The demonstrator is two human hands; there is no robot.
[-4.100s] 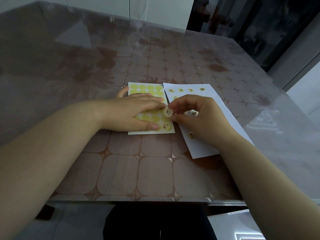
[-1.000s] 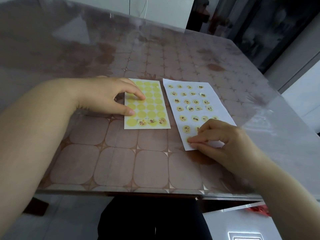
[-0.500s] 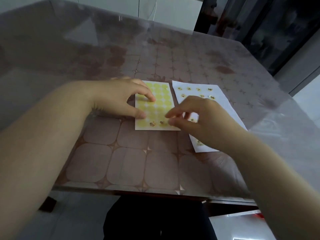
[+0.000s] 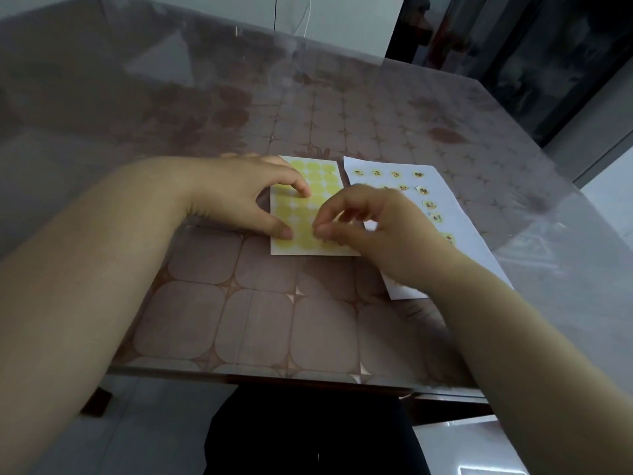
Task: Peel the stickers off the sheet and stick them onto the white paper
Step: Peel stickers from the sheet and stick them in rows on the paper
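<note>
glass table (image 4: 260, 320), hands on sticker sheet (image 4: 318, 186)

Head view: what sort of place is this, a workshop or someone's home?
Probably a home dining area: a patterned table under a clear cover, a tiled floor below, and dark glass doors behind.

Two hands (image 4: 239, 197), two sheets (image 4: 308, 186)
</note>
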